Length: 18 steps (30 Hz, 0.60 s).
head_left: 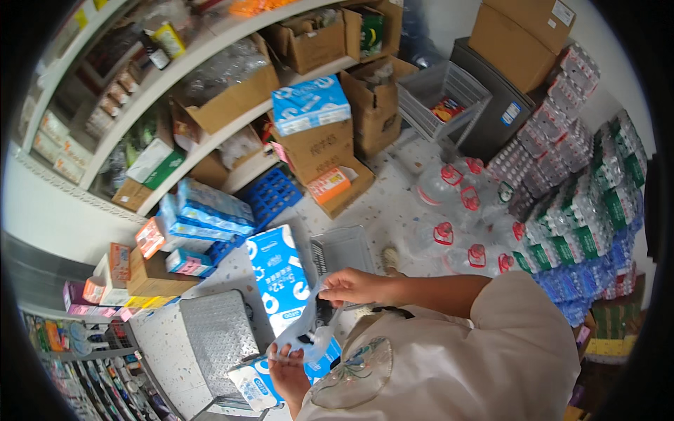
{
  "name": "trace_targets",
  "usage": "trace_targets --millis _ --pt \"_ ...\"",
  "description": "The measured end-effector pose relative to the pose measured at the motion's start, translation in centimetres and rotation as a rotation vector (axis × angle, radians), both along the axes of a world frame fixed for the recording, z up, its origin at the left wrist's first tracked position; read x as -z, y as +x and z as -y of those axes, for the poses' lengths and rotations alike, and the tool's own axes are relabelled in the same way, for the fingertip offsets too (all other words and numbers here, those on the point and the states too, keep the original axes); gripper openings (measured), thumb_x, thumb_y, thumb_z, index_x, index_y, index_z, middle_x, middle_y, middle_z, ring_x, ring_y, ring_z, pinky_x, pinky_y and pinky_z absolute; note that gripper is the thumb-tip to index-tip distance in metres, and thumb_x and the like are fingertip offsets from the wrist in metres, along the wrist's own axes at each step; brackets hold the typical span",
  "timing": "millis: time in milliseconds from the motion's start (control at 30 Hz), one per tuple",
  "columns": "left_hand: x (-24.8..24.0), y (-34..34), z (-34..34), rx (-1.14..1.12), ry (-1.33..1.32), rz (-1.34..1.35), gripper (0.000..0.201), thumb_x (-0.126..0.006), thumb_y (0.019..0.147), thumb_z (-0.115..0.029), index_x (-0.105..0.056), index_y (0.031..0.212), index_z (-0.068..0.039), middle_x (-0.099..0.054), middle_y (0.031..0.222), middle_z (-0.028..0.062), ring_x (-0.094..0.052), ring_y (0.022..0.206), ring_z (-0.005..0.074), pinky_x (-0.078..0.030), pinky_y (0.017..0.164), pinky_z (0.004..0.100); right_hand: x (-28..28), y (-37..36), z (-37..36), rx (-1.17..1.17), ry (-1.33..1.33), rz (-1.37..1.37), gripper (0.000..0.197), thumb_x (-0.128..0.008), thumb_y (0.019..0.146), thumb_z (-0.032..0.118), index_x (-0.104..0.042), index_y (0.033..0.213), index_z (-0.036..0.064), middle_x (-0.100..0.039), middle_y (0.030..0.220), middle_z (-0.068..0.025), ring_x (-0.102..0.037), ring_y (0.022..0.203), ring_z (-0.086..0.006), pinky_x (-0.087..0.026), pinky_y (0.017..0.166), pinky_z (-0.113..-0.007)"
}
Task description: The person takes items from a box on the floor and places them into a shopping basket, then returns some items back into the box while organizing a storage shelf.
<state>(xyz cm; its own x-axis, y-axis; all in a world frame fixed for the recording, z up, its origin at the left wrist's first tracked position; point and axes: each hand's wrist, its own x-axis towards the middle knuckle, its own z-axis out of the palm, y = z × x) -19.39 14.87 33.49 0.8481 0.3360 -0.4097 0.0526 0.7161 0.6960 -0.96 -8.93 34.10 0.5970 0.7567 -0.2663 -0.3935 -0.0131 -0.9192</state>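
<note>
Between my hands is a thin, translucent whitish plastic bag with something dark showing at its opening; I cannot make out what that is. My right hand pinches the upper edge of the bag, its fingers closed. Lower down, my left hand grips the opposite edge between thumb and fingers. Beneath the bag lies a long blue and white carton, partly covered by it. Another blue and white carton is next to my left hand.
A grey plastic crate sits beyond my right hand. To the left is a metal plate platform trolley. Large clear water bottles and shrink-wrapped bottle stacks fill the right side. Shelves with cardboard boxes line the far left.
</note>
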Motion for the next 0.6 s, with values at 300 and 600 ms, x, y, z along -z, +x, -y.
trace_targets --millis 300,600 --pt "-3.8 4.5 5.0 0.474 0.464 0.120 0.057 -0.067 0.079 0.003 -0.046 0.132 0.004 -0.062 0.113 0.0105 -0.062 0.095 0.0175 -0.049 0.081 0.0287 -3.4 -3.2 -0.2 -0.120 -0.010 0.123 0.018 -0.053 0.092 0.014 -0.065 0.091 0.0008 -0.066 0.082 -0.0040 -0.065 0.071 -0.0110 -0.052 0.061 -0.024" --pt "-3.2 6.2 8.8 0.600 0.726 -0.079 0.030 -0.074 0.079 -0.008 -0.064 0.105 0.002 -0.067 0.096 0.0080 -0.061 0.091 0.0134 -0.047 0.084 0.0281 -3.4 -4.6 0.6 0.085 -0.122 0.209 0.020 -0.063 0.089 0.016 -0.068 0.093 -0.0032 -0.062 0.081 -0.0043 -0.056 0.066 -0.0099 -0.045 0.064 -0.023"
